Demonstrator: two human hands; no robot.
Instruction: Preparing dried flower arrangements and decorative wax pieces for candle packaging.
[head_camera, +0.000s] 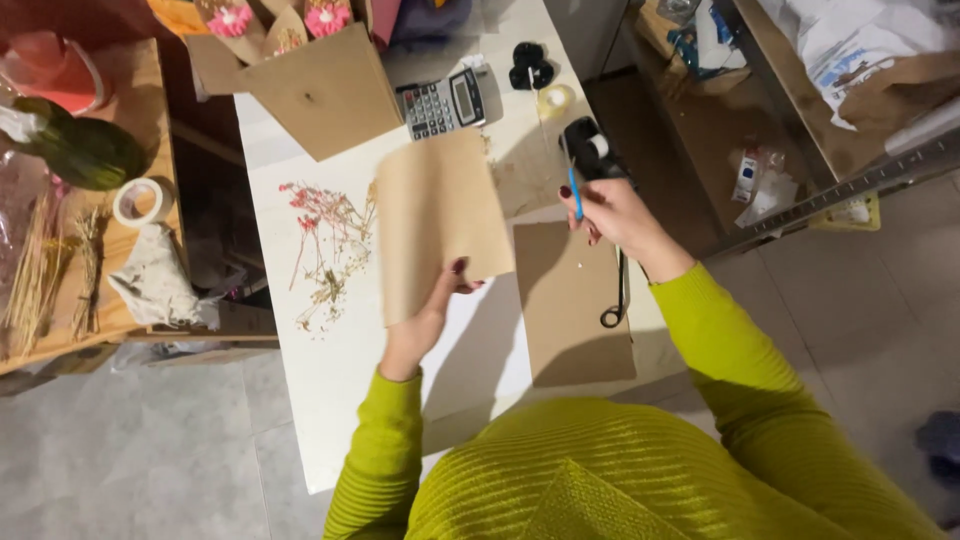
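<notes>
Above the worktop (300, 400), her left hand (425, 315) pinches a kraft sheet (440, 220) upright for inspection; right hand (615, 215) grips a blue pen (575, 190).

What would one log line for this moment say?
left hand: holds brown card | right hand: holds blue pen | table: dried flowers, calculator, scissors, second card

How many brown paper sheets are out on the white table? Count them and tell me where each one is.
2. One brown sheet is held up by the left hand over the table. The other sheet lies flat below the right hand, beside the scissors. More may be hidden underneath.
</notes>
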